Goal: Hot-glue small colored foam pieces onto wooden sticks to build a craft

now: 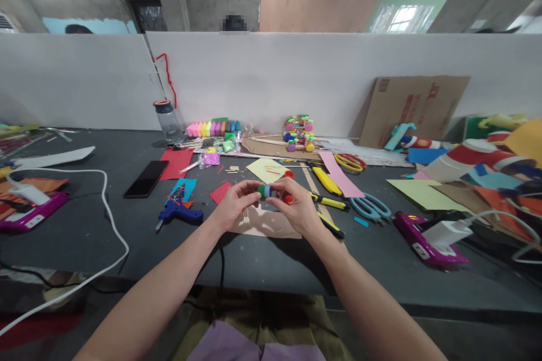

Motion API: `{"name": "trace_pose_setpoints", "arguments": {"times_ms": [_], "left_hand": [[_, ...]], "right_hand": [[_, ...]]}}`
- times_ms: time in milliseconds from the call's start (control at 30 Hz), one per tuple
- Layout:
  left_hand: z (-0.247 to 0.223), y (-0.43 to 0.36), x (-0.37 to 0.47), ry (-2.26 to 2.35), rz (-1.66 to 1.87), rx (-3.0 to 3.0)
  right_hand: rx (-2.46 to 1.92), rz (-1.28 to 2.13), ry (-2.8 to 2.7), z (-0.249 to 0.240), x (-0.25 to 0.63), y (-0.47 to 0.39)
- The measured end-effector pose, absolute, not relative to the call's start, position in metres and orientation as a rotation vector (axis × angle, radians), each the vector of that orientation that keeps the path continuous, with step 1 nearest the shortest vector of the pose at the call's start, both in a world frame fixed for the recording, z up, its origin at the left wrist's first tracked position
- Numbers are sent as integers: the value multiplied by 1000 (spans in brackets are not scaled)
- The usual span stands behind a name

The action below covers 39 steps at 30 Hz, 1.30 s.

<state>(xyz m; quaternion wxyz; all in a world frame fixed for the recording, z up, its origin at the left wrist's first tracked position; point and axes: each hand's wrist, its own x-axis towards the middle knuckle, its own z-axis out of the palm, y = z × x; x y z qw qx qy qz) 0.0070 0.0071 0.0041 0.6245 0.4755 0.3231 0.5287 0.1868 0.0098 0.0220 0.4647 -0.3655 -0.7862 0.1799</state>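
Between my two hands is a small round piece (265,191), green on its left part and blue on its right. The fingers of my left hand (237,201) close on its green end. At the blue end, my right hand (293,203) pinches it between thumb and fingers. Red items (288,174) show just behind my right fingers, partly hidden by them. Beneath my hands a light brown sheet (271,225) lies on the dark table (271,271), with small wooden sticks (246,216) on it.
A blue glue gun (180,212) and phone (146,179) lie left. Yellow cutters (326,180), blue-handled scissors (370,206) and a purple power strip (429,242) are right. Colored clay (214,128), a bottle (168,122) and cardboard (412,110) stand near the white partition (262,79).
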Motion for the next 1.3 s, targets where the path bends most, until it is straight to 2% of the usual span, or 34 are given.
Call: {"name": "trace_pose_setpoints", "arguments": {"times_ms": [1033, 1300], "left_hand": [[4, 7, 10, 660, 1206, 967], [5, 7, 9, 723, 1156, 909]], "right_hand": [[-877, 404, -1999, 23, 189, 11], [-888, 501, -1901, 22, 193, 11]]}}
